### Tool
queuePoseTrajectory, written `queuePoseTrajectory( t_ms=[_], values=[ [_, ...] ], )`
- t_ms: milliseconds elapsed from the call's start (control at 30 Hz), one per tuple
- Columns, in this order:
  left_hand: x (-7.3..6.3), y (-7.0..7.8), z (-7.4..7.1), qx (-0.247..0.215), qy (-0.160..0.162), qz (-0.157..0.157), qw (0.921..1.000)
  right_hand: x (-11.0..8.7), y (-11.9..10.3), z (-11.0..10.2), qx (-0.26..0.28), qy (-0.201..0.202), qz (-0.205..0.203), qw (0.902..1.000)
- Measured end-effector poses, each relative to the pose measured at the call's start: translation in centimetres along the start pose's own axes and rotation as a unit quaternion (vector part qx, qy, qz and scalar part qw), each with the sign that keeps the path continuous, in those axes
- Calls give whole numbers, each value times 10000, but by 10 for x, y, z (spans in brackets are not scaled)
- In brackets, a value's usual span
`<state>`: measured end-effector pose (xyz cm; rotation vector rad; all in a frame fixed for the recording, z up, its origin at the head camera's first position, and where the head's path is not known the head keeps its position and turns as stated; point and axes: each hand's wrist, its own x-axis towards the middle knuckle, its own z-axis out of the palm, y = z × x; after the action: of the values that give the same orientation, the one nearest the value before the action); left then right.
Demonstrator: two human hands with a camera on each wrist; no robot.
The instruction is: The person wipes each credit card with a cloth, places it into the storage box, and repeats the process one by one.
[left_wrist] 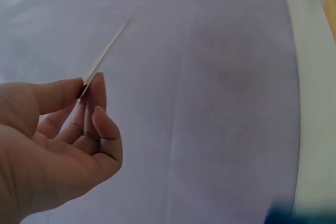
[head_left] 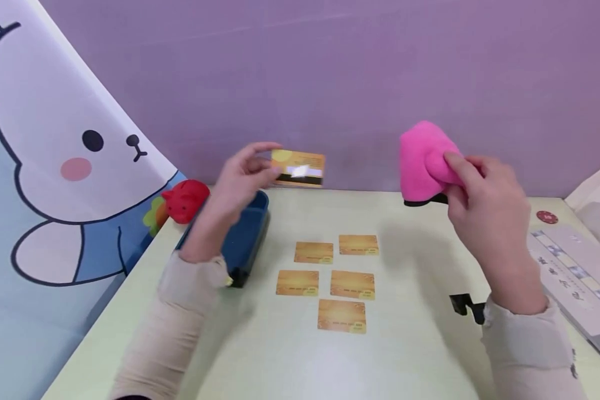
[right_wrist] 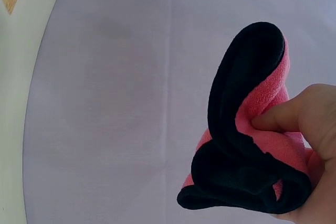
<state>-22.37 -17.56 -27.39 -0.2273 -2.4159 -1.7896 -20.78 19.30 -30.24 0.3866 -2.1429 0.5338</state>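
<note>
I'm in a booth-like corner, home or studio unclear: a purple fabric sheet (head_left: 330, 89) hangs behind my pale cream smooth table (head_left: 275, 355), a blue-and-white cartoon-printed cloth (head_left: 55, 183) on my left.

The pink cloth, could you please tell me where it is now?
In the head view, the pink cloth is right of centre, held in the right hand in front of the purple backdrop.

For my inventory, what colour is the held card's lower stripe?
Black; the stripe shows best in the head view.
</note>
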Motion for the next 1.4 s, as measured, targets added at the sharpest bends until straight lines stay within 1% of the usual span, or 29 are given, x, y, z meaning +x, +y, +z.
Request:
queuePoseTrajectory(
  t_ms=[67, 133, 233, 300, 367, 433, 500, 567, 600, 700, 833, 900, 1000, 1067, 1133, 1167, 1233, 1300, 1367, 1400],
  values=[
    [11, -4, -24, 526, -11, -378, 9979, 0, 0, -2, -18, 49, 19, 10000],
    [22, -10, -46, 981, -78, -771, 9922, 1, 1, -4, -42, 103, 35, 9999],
    [36, -25, -69, 1630, -251, -1274, 9780, 3, 2, -5, -23, 182, 23, 9998],
    [43, -38, -78, 2018, -443, -1549, 9661, 4, 3, -4, 4, 217, 18, 9998],
    [48, -53, -81, 2343, -692, -1776, 9533, 3, 3, -4, 10, 232, 33, 9997],
    [51, -66, -81, 2593, -946, -2008, 9399, 1, 3, -4, 2, 228, 64, 9997],
    [54, -77, -79, 2737, -1135, -2257, 9280, 0, 2, -4, 6, 247, 81, 9997],
    [56, -84, -77, 2778, -1275, -2514, 9184, -2, 1, -4, 13, 254, 90, 9996],
    [57, -87, -76, 2793, -1328, -2623, 9141, -3, 0, -4, 22, 254, 89, 9996],
    [59, -95, -75, 2785, -1451, -2870, 9050, -3, -4, -4, 54, 283, 86, 9995],
    [58, -98, -79, 2886, -1575, -3029, 8945, 0, -8, -3, 103, 378, 64, 9992],
    [57, -99, -81, 2917, -1614, -3054, 8920, 1, -10, -2, 127, 393, 54, 9991],
    [54, -99, -83, 2866, -1616, -3066, 8932, 2, -12, -4, 140, 333, 58, 9993],
    [51, -100, -84, 2865, -1558, -3077, 8939, 2, -13, -5, 143, 286, 80, 9995],
    [48, -99, -85, 3039, -1454, -3042, 8910, 1, -15, -5, 163, 247, 95, 9995],
    [47, -97, -86, 3225, -1430, -2948, 8880, 1, -15, -5, 194, 264, 102, 9994],
    [45, -94, -85, 3677, -1323, -2554, 8844, 2, -16, -6, 260, 338, 116, 9990],
    [43, -87, -77, 4088, -1247, -1988, 8819, 2, -16, -7, 323, 422, 128, 9985],
    [43, -78, -59, 4266, -1245, -1323, 8860, 3, -16, -9, 362, 513, 141, 9979],
    [43, -73, -47, 4254, -1307, -1030, 8896, 3, -15, -11, 369, 527, 140, 9978]
  ],
)
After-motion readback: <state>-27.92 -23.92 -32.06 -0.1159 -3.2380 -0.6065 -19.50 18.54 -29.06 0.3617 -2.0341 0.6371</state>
